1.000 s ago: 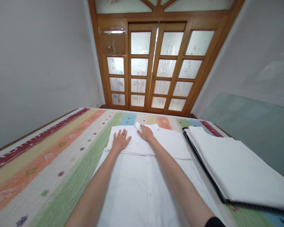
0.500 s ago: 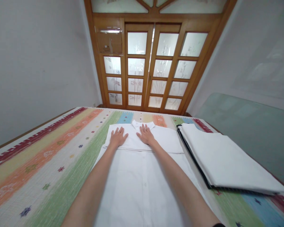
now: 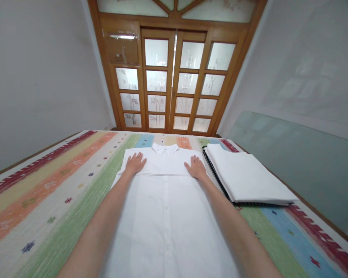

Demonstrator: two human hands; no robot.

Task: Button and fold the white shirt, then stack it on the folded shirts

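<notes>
A white button-front shirt (image 3: 150,216) lies flat in front of me, its collar (image 3: 165,148) at the far end and the button strip running toward me. Across its upper part runs a layer edge, just below my hands. My left hand (image 3: 135,163) rests flat on the upper left of the shirt with fingers spread. On the upper right, near the shoulder edge, my right hand (image 3: 196,167) lies palm down, also with fingers apart. Neither hand grips the cloth. The shirt's near end passes out of view between my forearms.
A striped, patterned bedspread (image 3: 60,200) covers the bed. Right of the shirt lies a stack of folded white cloth (image 3: 246,175) with dark cloth beneath it. A pale green headboard-like panel (image 3: 292,154) stands along the right wall. Wooden glazed doors (image 3: 171,81) are beyond the bed.
My right hand has slid right from beside the collar to the shoulder area. My left hand stays on the upper left of the shirt. The camera view has shifted slightly.
</notes>
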